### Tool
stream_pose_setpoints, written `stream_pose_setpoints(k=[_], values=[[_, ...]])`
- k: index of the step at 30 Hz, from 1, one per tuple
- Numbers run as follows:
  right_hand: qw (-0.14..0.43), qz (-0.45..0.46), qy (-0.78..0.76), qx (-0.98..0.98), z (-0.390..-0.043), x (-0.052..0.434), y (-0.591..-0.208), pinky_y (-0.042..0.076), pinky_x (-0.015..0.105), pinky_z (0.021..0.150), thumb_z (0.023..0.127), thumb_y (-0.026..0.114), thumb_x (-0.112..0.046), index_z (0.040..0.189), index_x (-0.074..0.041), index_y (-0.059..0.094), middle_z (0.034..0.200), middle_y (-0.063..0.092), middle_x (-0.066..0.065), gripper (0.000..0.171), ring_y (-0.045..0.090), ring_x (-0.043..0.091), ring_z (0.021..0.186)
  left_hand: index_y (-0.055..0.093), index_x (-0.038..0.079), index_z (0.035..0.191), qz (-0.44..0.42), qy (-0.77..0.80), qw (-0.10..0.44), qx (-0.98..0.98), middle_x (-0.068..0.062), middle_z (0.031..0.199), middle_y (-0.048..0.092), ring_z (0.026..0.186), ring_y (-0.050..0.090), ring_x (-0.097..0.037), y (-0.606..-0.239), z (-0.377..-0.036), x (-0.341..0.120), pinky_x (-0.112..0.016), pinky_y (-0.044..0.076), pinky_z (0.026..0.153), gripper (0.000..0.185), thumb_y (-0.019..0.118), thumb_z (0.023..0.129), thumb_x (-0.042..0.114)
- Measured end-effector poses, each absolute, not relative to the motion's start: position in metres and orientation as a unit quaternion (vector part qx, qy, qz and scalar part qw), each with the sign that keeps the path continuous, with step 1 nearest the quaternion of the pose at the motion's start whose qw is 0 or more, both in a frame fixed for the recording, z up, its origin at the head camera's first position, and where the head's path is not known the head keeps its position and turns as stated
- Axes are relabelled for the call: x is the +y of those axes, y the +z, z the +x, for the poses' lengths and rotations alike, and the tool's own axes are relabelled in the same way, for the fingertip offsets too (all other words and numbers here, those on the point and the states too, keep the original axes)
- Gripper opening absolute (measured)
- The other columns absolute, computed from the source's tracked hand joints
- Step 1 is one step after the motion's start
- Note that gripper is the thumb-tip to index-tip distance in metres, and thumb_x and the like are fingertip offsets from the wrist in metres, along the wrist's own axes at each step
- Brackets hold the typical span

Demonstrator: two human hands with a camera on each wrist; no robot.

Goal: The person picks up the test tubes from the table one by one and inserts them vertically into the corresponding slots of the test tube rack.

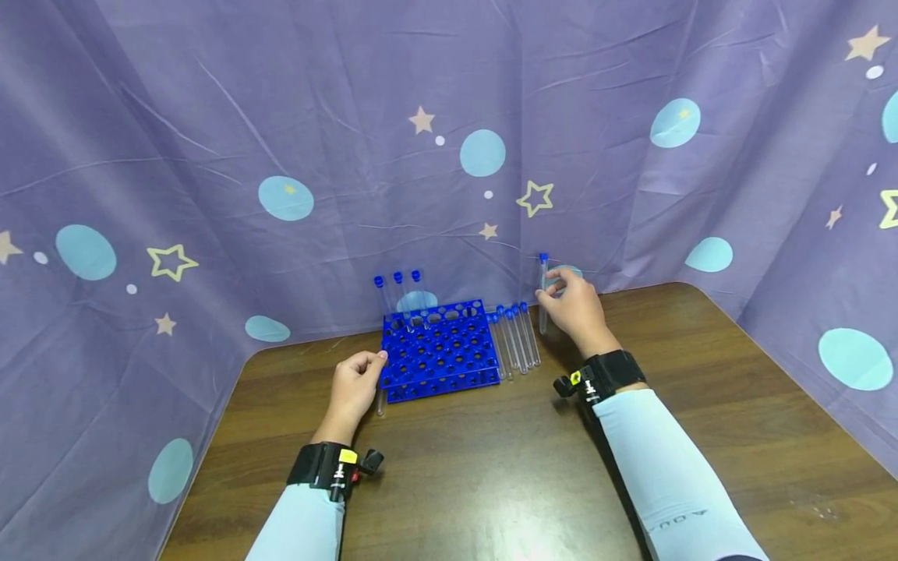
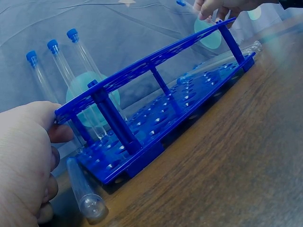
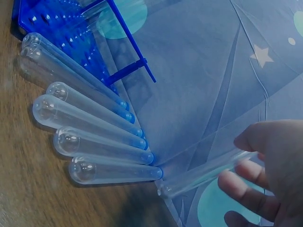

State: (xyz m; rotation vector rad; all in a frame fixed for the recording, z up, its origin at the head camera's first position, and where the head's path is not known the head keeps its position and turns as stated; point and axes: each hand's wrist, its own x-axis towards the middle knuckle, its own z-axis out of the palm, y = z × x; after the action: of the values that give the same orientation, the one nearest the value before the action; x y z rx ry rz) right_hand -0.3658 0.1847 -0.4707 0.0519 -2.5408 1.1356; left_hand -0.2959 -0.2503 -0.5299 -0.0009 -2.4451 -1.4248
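My right fingers (image 3: 241, 191) have a clear blue-capped tube (image 1: 543, 315) pinched upright beside the loose clear tubes (image 1: 531, 335), left fingers (image 2: 60, 133) gripping the perforated blue plastic rack (image 1: 438, 352). Honestly, if my pinch loosens, that smooth tube could drop.

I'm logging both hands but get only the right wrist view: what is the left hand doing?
Observer: The left hand pinches the left end of the blue test tube rack.
Operator: Thanks. Does the test tube in the right hand have a cap? Its upper end is hidden from me.
Observer: Yes, the head view shows a blue cap on its upper end.
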Motion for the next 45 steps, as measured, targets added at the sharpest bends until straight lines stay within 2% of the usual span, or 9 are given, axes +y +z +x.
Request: stream_pose_setpoints(k=[13,21,32,40,45], values=[[0.225,0.029,0.412,-0.883,-0.364,0.183,-0.469,0.062,0.054,0.085,0.105,0.08,-0.024,0.139,-0.006,0.071,0.11,0.081,0.014,0.039,0.08,0.036,0.095,0.084,0.007,0.093,0.002,-0.494,0.158,-0.855,0.008,0.071,0.057,0.079,0.058,-0.018,-0.529,-0.295,-0.25,-0.027,0.047,0.075,0.029,0.076,0.11,0.029],[0.24,0.04,0.414,-0.877,-0.36,0.179,-0.463,0.063,0.056,0.082,0.106,0.081,-0.026,0.142,-0.006,0.07,0.111,0.081,0.016,0.043,0.081,0.038,0.097,0.085,0.007,0.094,0.003,-0.494,0.158,-0.855,0.008,0.074,0.062,0.081,0.059,-0.016,-0.528,-0.294,-0.25,-0.026,0.047,0.077,0.031,0.075,0.111,0.031],[0.276,0.068,0.428,-0.858,-0.36,0.169,-0.455,0.066,0.057,0.083,0.103,0.085,-0.019,0.138,-0.002,0.071,0.111,0.082,0.019,0.041,0.083,0.041,0.095,0.085,0.007,0.096,0.006,-0.498,0.153,-0.853,0.009,0.069,0.059,0.074,0.057,-0.014,-0.526,-0.293,-0.25,-0.027,0.047,0.074,0.03,0.075,0.111,0.03],[0.257,0.107,0.447,-0.85,-0.357,0.144,-0.446,0.067,0.054,0.077,0.105,0.084,-0.018,0.139,-0.001,0.069,0.11,0.081,0.018,0.041,0.083,0.038,0.093,0.085,0.006,0.095,0.0,-0.508,0.151,-0.848,0.011,0.066,0.057,0.072,0.056,-0.014,-0.526,-0.294,-0.249,-0.027,0.047,0.073,0.028,0.077,0.11,0.028],[0.242,0.142,0.451,-0.847,-0.36,0.123,-0.437,0.067,0.052,0.079,0.105,0.083,-0.017,0.139,0.0,0.069,0.109,0.08,0.017,0.04,0.083,0.036,0.094,0.085,0.005,0.094,-0.001,-0.51,0.153,-0.847,0.011,0.069,0.057,0.074,0.056,-0.014,-0.526,-0.294,-0.249,-0.026,0.046,0.073,0.028,0.077,0.11,0.025]])
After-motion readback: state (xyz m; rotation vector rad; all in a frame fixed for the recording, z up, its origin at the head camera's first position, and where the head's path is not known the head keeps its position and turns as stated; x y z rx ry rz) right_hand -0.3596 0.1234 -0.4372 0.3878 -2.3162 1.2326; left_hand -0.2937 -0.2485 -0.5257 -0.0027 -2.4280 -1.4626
